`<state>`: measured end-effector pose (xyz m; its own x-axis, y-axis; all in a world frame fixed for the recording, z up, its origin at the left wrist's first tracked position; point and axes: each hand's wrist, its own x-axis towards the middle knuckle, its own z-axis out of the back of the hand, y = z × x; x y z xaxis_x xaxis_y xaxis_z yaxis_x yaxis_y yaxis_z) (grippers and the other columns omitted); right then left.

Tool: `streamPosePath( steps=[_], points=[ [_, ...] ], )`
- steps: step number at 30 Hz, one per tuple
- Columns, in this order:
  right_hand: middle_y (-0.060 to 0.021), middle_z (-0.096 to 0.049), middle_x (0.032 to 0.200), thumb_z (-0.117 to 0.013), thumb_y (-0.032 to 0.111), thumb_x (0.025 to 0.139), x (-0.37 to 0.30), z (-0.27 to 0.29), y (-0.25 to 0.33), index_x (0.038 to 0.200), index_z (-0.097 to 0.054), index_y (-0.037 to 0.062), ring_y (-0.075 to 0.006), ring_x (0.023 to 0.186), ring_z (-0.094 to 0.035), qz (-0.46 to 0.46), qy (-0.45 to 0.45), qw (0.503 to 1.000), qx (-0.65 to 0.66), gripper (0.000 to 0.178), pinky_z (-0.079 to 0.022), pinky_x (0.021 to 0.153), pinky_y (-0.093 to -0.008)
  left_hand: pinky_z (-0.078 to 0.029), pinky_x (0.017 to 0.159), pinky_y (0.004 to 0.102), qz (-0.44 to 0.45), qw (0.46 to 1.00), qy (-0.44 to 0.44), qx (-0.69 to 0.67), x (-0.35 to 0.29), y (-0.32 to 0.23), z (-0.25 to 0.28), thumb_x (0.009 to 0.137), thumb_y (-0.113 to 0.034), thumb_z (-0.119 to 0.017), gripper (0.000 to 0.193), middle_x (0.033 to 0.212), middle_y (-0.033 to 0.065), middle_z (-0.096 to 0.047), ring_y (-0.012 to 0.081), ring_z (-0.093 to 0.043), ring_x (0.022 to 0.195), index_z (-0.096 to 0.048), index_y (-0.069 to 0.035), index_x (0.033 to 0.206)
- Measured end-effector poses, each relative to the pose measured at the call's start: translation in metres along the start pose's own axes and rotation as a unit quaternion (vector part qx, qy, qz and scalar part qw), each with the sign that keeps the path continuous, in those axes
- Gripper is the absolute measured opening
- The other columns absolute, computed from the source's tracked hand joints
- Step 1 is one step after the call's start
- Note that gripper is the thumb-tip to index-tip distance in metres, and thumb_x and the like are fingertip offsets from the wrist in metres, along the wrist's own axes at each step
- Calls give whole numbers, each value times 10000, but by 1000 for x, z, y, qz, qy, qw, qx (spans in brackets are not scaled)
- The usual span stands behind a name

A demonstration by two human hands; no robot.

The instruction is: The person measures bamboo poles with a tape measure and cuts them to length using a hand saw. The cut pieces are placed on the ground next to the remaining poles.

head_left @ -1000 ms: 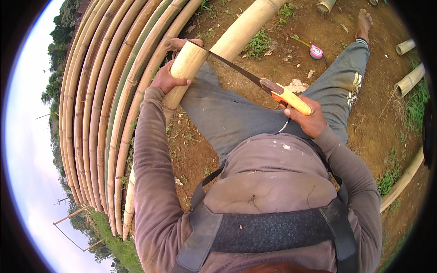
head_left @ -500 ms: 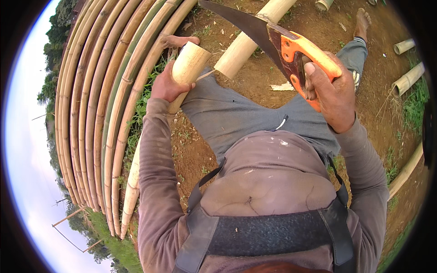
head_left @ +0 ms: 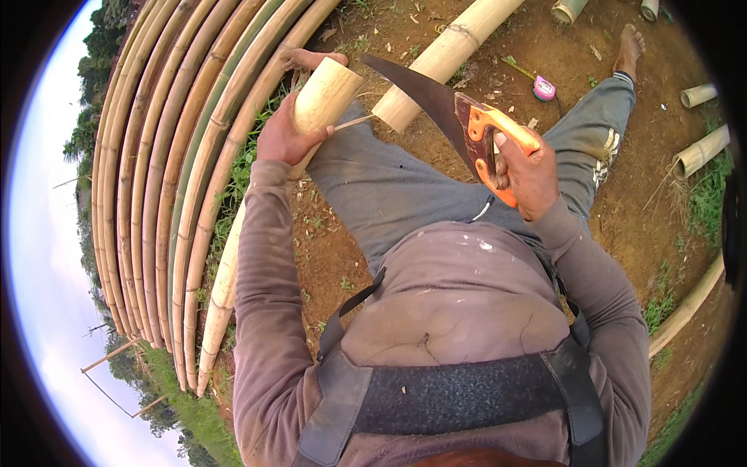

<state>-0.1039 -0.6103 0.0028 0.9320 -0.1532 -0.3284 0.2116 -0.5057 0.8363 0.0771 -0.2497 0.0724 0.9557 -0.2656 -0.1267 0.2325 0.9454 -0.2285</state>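
Observation:
My left hand (head_left: 282,134) is wrapped round a pale bamboo piece (head_left: 330,95) above my left leg, its cut end tilted up. A thin bamboo strip (head_left: 354,123) sticks out beside that hand. To the right, my right hand (head_left: 531,173) grips the orange handle of a handsaw (head_left: 428,92). The dark, curved blade points up and left, and its tip is close to the bamboo piece without visibly touching it. Behind the blade, a thick bamboo pole (head_left: 443,62) lies with its cut end toward me.
Long bamboo poles (head_left: 183,179) lie side by side along my left. A pink tape measure (head_left: 543,88) with its tape partly out rests on the dirt near my right leg (head_left: 599,128). Short bamboo lengths (head_left: 700,152) and another pole (head_left: 689,305) lie at the right.
My right hand and the saw have moved left and nearer my body. The tape measure, hidden before, now shows. My left hand still holds the bamboo piece, barely shifted.

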Motion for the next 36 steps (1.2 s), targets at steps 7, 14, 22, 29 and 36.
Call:
streamPosePath(
  steps=[7,14,22,29,36],
  points=[
    [-4,-591,669,-675,160,1028,-14,11,3,1126,-666,8,-75,512,-529,2,-35,999,-24,181,-441,464,-252,-519,1055,435,-4,999,-4,42,4,9,-3,699,-550,-900,1049,1300,235,-692,376,-672,1229,-477,-28,1504],
    [-4,-578,662,-681,317,1041,-2,23,-3,1092,-673,41,-123,521,-558,27,-86,991,102,281,-476,475,-289,-519,1070,442,24,999,-11,31,14,14,-3,694,-636,-890,1082,1335,221,-685,367,-673,1232,-479,-62,1515],
    [7,-548,648,-678,339,1026,-12,36,0,1006,-636,88,-103,491,-520,-76,-76,984,143,256,-475,463,-309,-527,1045,435,27,999,-38,17,36,52,-4,693,-624,-903,1023,1292,246,-695,364,-687,1197,-544,-48,1458],
    [14,-534,630,-668,354,1029,-19,40,10,1015,-635,88,-113,493,-509,-118,-48,991,45,269,-482,512,-321,-548,1004,487,-23,994,-92,50,37,15,37,679,-670,-884,1055,1244,231,-722,407,-703,1162,-491,-146,1507],
    [20,-521,657,-667,352,1029,-17,35,17,1037,-633,93,-101,531,-497,-143,-8,989,21,262,-477,530,-322,-513,1012,463,40,992,-120,21,28,-24,65,680,-423,-907,705,1170,166,-732,379,-667,1170,-627,-189,1283]
  ],
)
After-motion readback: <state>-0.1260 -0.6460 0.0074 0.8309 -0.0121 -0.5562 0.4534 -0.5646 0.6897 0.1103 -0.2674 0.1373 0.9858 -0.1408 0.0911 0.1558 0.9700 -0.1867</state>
